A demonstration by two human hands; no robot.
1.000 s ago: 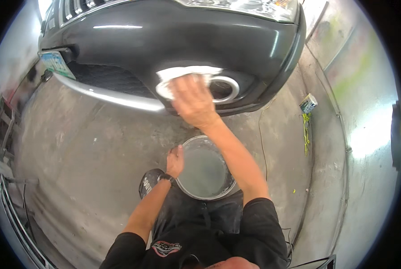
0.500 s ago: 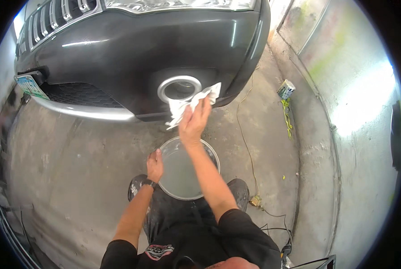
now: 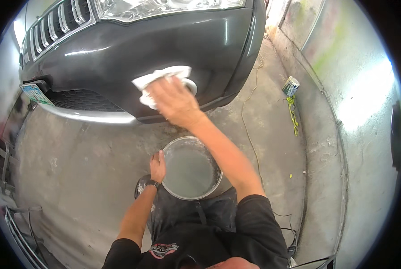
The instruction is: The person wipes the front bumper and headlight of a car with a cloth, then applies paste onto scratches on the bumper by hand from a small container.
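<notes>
Above a grey concrete floor [image 3: 75, 166], the right hand [image 3: 175, 102] holds a white cloth [image 3: 177, 71] against the dark bumper [image 3: 119, 56] at upper centre; the left hand [image 3: 158, 167] rests at the bucket [image 3: 191, 198], grip unclear. A stray wipe could snag the fog-lamp ring [image 3: 193, 86]; a knock could spill the cloudy liquid [image 3: 189, 172].

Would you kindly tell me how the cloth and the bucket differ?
The cloth is white and loosely folded, while the bucket is round and firm-sided.
The cloth lies against the dark bumper; the bucket stands lower down, in front of the person's legs.
The cloth is partly covered by the right hand, whereas the bucket shows cloudy, greyish liquid inside.
Both have a hand at them: the left hand is at the bucket's rim.
</notes>
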